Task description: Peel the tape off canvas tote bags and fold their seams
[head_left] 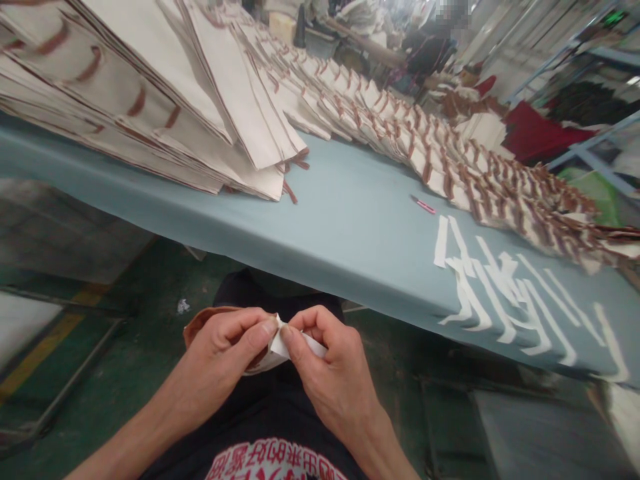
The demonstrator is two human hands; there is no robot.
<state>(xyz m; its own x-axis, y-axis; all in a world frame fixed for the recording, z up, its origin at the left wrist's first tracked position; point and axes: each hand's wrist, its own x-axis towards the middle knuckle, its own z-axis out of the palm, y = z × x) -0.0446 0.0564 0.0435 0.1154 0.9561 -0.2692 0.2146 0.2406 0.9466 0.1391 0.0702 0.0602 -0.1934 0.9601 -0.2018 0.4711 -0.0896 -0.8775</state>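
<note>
Close to my body, in front of the table edge, both hands meet at a small cloth piece, cream with a brown part at its left. My left hand pinches its edge between thumb and fingers. Between the thumb and fingers of my right hand is a white strip, its end against the cloth. The fingertips almost touch, and much of the cloth is hidden behind the hands.
Stacked cream fabric pieces with brown straps cover the table's left. Overlapping rows of similar pieces run along the back. A pink-handled snipper and several white strips lie on the blue-grey table. A person is in the background.
</note>
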